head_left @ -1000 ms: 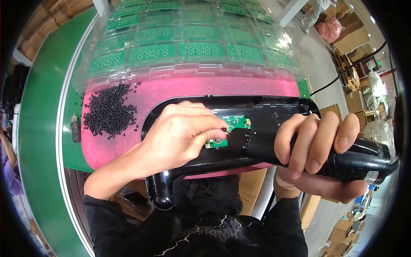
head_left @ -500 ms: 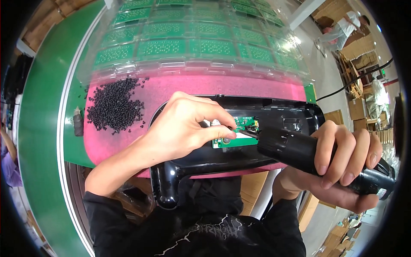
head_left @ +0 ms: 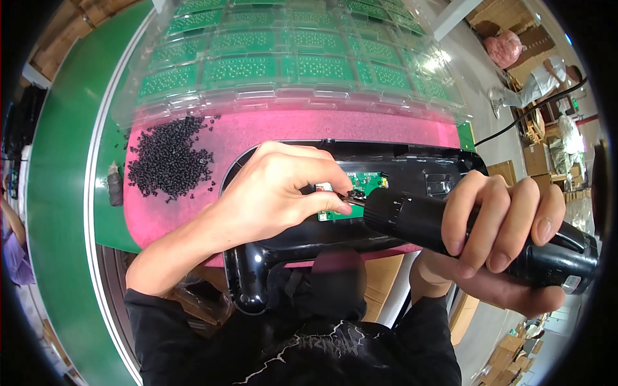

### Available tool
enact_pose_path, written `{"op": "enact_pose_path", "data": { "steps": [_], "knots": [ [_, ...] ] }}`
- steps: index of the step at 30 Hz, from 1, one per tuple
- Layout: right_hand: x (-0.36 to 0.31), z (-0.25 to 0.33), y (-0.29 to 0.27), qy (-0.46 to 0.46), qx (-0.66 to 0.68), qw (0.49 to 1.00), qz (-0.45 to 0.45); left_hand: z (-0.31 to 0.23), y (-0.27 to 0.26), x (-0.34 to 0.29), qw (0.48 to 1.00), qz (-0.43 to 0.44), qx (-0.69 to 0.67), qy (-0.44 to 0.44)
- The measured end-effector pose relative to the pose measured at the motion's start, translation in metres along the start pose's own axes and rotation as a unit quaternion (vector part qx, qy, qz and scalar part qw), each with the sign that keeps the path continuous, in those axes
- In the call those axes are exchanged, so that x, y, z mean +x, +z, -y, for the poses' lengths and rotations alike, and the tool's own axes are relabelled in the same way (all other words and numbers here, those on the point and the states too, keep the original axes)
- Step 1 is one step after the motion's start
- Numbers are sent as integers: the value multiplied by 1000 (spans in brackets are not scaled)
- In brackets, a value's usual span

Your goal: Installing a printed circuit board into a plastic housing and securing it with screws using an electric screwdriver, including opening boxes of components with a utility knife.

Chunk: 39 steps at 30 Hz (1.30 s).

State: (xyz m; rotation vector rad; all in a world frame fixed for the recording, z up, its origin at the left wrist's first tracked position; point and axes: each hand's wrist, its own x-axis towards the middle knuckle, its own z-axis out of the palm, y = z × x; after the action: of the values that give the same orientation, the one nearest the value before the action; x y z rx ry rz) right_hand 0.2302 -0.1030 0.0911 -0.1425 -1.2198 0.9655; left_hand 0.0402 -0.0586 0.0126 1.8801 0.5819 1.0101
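My right hand [head_left: 502, 222] wraps around a black electric screwdriver [head_left: 412, 219], held nearly level with its bit pointing left. At the bit's tip, the thumb and forefinger of my left hand [head_left: 273, 190] are pinched together. What lies between these fingertips is too small and covered to make out. Just beneath is a green circuit board [head_left: 370, 183], partly hidden by the left fingers and the tool's nose. The board lies inside a long black plastic housing [head_left: 402, 164], whose handle-like arm [head_left: 250, 283] reaches toward me at the left.
A heap of small black screws [head_left: 168, 157] lies on the pink mat [head_left: 277, 125]. Clear plastic trays [head_left: 238, 96] of green boards stand behind it. A dark cylindrical object [head_left: 116, 186] sits by the mat's left edge. Another person [head_left: 544, 83] is at far right.
The screwdriver and my right hand have moved left, bringing the bit to my left fingertips. My left hand has barely moved and stays pinched.
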Motion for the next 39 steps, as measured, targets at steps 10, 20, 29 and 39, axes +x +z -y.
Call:
{"op": "enact_pose_path", "data": {
  "steps": [10,20,29,39],
  "knots": [
    [-6,-27,-14,181,-79,980,-31,-5,-13,1,972,-33,217,-80],
    [-9,-38,-12,208,-148,966,-30,-3,-14,1,946,-8,320,-53],
    [0,-43,-5,279,-175,943,39,0,-15,-3,939,14,344,-16],
    [-5,-50,-8,258,-156,953,36,4,-15,-5,931,40,361,20]
  ]
}}
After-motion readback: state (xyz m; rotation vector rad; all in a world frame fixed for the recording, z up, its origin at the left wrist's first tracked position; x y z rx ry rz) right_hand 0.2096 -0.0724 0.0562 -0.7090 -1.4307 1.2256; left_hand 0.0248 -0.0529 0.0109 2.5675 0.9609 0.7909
